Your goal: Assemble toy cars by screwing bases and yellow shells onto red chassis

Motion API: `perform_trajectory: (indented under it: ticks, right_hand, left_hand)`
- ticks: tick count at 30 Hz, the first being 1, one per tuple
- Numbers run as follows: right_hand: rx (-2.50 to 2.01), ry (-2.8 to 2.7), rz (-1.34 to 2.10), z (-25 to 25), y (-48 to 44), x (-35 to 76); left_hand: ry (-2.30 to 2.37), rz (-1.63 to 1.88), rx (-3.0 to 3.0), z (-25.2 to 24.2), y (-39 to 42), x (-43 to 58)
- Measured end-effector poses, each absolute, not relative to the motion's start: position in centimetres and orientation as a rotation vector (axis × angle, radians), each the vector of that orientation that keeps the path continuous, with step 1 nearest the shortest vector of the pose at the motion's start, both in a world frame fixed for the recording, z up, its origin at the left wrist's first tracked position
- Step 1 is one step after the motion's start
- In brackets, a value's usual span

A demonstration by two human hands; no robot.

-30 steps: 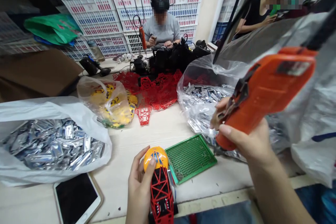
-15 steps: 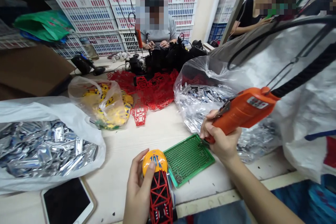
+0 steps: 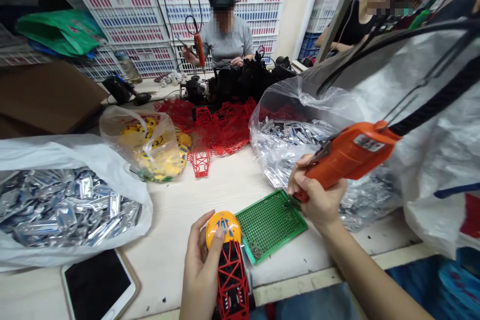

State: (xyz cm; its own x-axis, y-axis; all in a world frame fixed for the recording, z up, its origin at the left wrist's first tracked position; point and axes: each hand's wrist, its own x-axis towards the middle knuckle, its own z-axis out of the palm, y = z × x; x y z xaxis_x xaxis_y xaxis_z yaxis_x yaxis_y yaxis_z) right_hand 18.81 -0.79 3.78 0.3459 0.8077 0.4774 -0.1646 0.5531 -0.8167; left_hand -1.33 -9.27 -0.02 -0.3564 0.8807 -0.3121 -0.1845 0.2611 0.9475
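Observation:
My left hand (image 3: 204, 265) is closed around a toy car (image 3: 232, 275) with a yellow hood and a red lattice frame over a black body. Its thumb presses on the yellow part. In my right hand (image 3: 318, 190) is an orange electric screwdriver (image 3: 348, 155), tilted so its tip points down over the green tray (image 3: 270, 225). That tray has a grid of holes, and small screws (image 3: 256, 251) lie in its near corner. Where the screwdriver's tip ends is hard to make out. The car is just left of the tray.
White bag (image 3: 75, 210) of silvery parts at left; tablet (image 3: 99, 285) before it. Clear bag (image 3: 150, 150) of yellow parts and red lattice frames (image 3: 221, 130) lie further back. Another bag (image 3: 281, 135) of silvery parts is at right. A person (image 3: 228, 40) sits opposite.
The person opposite has raised one hand to the hanging orange screwdriver. My hands keep nearly the same pose, with the toy car slightly further right in view.

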Motion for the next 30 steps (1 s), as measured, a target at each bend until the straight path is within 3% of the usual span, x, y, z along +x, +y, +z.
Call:
perform_trajectory:
  ticks: [8,30]
  right_hand:
    - [-0.51,-0.841,0.757,8.7,-1.6,12.0]
    - [-0.512,-1.109,1.042,5.7,-1.8,6.9]
  left_hand:
    - [1.433,1.319,0.667,-0.5,-9.0,-1.3]
    - [1.331,1.357,0.69,-2.1,-8.8,-2.4]
